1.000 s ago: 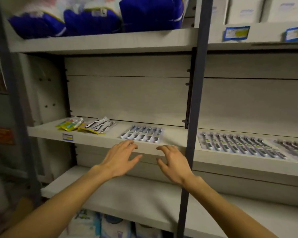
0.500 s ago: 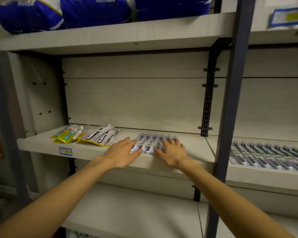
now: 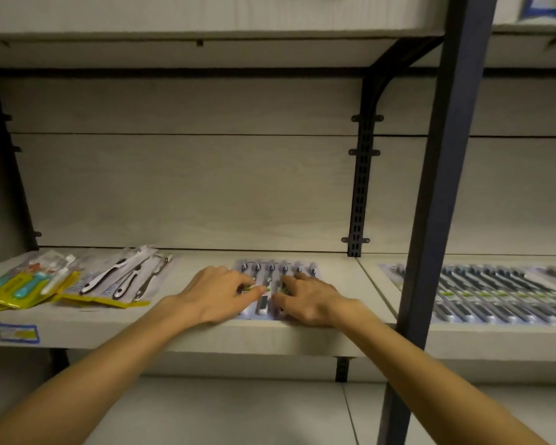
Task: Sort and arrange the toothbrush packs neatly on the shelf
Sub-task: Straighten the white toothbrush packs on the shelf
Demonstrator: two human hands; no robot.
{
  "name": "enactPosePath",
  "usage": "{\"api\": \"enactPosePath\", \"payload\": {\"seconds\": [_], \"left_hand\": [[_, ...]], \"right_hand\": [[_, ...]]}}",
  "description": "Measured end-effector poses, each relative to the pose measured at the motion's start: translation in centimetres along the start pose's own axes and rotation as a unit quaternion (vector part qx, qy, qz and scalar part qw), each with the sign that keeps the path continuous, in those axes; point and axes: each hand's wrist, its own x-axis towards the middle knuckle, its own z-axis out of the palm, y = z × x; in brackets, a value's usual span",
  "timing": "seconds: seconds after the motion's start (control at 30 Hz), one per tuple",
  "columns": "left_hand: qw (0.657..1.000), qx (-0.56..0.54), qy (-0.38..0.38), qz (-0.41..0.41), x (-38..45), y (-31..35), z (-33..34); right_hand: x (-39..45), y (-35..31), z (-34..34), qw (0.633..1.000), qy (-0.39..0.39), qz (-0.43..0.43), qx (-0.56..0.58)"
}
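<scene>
A row of blue-backed toothbrush packs [image 3: 275, 270] lies flat in the middle of the pale wooden shelf [image 3: 187, 332]. My left hand [image 3: 217, 293] rests on the row's left half, fingers bent down onto the packs. My right hand [image 3: 305, 298] lies on the right half, fingertips pressing the packs. The two hands almost meet over the centre and hide most of the row. Whether a finger hooks a pack's edge is not visible. At the far left lie yellow packs with teal and white brushes [image 3: 26, 285], and beside them packs of black-and-white brushes [image 3: 126, 279].
A dark metal upright [image 3: 443, 187] crosses the view just right of my right arm. Behind it the neighbouring shelf bay holds a long row of dark toothbrush packs [image 3: 495, 293]. A blue price label [image 3: 18, 333] sticks to the shelf's front edge. A lower shelf [image 3: 238, 409] runs below.
The view has come closer to the shelf. Both hands slid forward from the shelf edge onto the middle row of packs and drew nearer together over its centre.
</scene>
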Motion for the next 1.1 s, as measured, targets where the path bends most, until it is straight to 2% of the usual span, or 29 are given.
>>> {"api": "enactPosePath", "payload": {"seconds": [0.1,0.2,0.4,0.5,0.6,0.73,0.9,1.1], "left_hand": [[0.998,-0.006,0.052,0.025,1.4,1.2,0.3],[0.995,-0.036,0.07,0.053,2.6,2.9,0.2],[0.987,-0.119,0.06,0.092,4.3,4.3,0.9],[0.982,-0.152,0.039,0.106,4.7,3.1,0.8],[0.978,-0.174,0.059,0.103,4.8,0.5,0.5],[0.99,-0.107,0.073,0.058,4.6,-5.7,0.1],[0.993,-0.062,0.075,-0.061,3.1,-15.5,-1.2],[0.984,-0.066,0.046,-0.159,-0.7,-25.3,-1.6]], "right_hand": [[-1.4,0.9,-1.2,0.998,0.023,0.027,0.048],[-2.2,1.9,-1.9,0.992,0.074,0.06,0.077],[-2.1,3.4,-2.6,0.98,0.131,0.137,0.059],[-1.2,3.0,-3.2,0.974,0.139,0.174,0.047],[0.4,0.9,-3.5,0.969,0.157,0.192,0.013],[3.2,-4.0,-2.6,0.979,0.167,0.112,0.044],[8.4,-11.6,-0.1,0.986,0.15,-0.007,0.071],[13.8,-19.6,1.7,0.983,0.124,-0.067,0.119]]}}
